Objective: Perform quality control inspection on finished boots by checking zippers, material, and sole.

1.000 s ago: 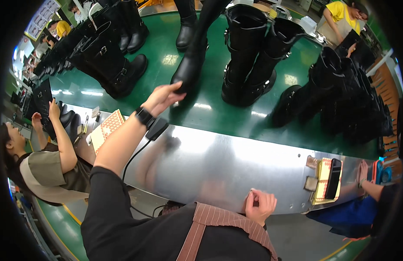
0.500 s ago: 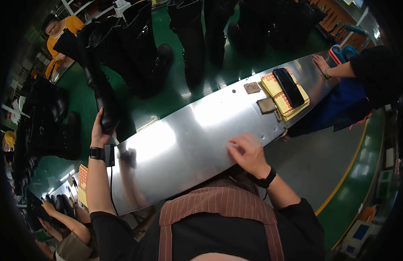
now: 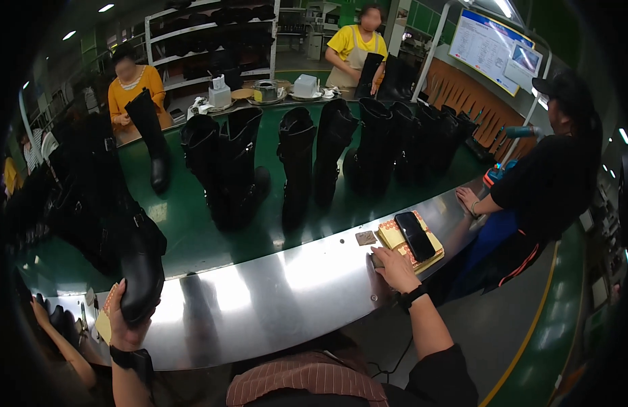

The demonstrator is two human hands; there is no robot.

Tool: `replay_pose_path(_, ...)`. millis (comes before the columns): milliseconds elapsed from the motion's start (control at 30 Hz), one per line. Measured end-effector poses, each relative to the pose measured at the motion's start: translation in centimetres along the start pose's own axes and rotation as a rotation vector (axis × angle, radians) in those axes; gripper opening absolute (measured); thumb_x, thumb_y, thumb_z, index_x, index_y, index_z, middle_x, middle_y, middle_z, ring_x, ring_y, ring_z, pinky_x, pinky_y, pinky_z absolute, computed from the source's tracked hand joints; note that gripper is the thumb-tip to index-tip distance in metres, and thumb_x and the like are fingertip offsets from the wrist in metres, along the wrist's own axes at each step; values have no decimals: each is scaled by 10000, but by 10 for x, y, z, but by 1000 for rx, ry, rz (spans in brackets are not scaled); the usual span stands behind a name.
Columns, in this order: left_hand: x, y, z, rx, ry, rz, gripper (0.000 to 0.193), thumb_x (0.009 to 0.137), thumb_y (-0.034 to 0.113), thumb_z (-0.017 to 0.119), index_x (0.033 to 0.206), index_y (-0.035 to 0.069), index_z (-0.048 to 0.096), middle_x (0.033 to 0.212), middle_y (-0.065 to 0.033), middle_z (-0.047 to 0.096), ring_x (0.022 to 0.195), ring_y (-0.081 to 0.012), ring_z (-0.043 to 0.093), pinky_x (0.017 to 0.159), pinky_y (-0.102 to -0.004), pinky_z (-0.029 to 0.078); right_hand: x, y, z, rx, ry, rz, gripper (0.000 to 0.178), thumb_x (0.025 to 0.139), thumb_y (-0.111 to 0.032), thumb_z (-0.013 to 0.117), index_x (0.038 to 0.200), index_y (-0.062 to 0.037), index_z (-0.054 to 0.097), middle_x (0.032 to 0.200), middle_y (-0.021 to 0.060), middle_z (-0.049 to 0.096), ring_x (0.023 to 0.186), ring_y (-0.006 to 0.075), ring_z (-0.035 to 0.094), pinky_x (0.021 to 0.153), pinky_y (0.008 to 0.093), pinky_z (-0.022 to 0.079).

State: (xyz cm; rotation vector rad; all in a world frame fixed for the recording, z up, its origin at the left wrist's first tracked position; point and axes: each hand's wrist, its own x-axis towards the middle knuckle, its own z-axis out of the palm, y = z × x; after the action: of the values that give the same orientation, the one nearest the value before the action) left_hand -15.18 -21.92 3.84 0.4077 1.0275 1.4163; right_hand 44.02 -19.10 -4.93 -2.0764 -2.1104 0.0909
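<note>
My left hand (image 3: 129,325) is closed around the toe end of a tall black boot (image 3: 139,261), its strap and buckle showing near the ankle. The boot's shaft leans back to the left among other dark boots. Over on the right of the metal ledge, my right hand (image 3: 396,270) has its fingers curled on a small tan pad (image 3: 377,260), mostly hidden beneath them. Beside that hand lies a yellow, red-patterned stack (image 3: 431,259) with a black phone (image 3: 414,236) on top. A thin brown scrap (image 3: 365,238) rests just left of it.
Several black boots (image 3: 297,163) stand along the green conveyor (image 3: 158,211) beyond the metal ledge (image 3: 259,325). A co-worker's hand (image 3: 468,199) leans on the ledge at right. Two people work across the belt, near white boxes (image 3: 306,85). Another person's arm (image 3: 66,346) is at lower left.
My view has lifted toward the far side. My right hand has moved right, onto the small tan pad. My left hand still holds a boot by its toe, now nearer to me.
</note>
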Motion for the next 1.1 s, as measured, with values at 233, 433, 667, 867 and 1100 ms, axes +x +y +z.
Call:
replay_pose_path(233, -70, -14, 9, -58, -66, -75, 668, 874, 524, 555, 1260, -20, 511, 999, -236, 666, 776, -347, 691, 650, -420, 613, 9, -7, -2, -107, 207, -171, 465, 714, -110, 775, 1159, -114, 643, 1042, 82, 629, 1002, 272, 574, 856, 423, 400)
replay_pose_path(433, -86, -42, 14, -275, -331, -316, 575, 938, 422, 521, 1292, -29, 477, 1120, -239, 630, 918, -392, 665, 773, -439, 577, -17, -104, -39, 96, 437, -384, 141, 818, -45, 690, 952, -9, 664, 909, 95, 614, 845, 253, 579, 796, 351, 432)
replay_pose_path(667, -82, -78, 26, -159, -226, -495, 555, 931, 411, 562, 1251, -35, 479, 1094, -220, 627, 903, -330, 678, 784, -425, 602, -51, -238, -42, 821, -35, -494, 163, 946, -115, 597, 1068, -25, 536, 796, 79, 644, 662, 158, 639, 598, 256, 501)
replay_pose_path(867, -88, -83, 28, -214, -260, -458, 492, 943, 403, 546, 1201, -14, 508, 1061, -172, 642, 871, -269, 684, 730, -405, 608, -54, -294, -54, 780, 53, -975, 317, 712, -81, 799, 973, -55, 620, 759, 49, 623, 655, 187, 615, 554, 297, 476)
replay_pose_path(1100, -89, -90, 43, -211, -243, -408, 385, 944, 372, 553, 1115, 27, 568, 967, -90, 674, 770, -163, 681, 647, -330, 588, -50, -337, -63, 562, 233, -1272, 245, 683, -125, 704, 913, -102, 622, 671, 8, 478, 593, 154, 529, 513, 297, 370)
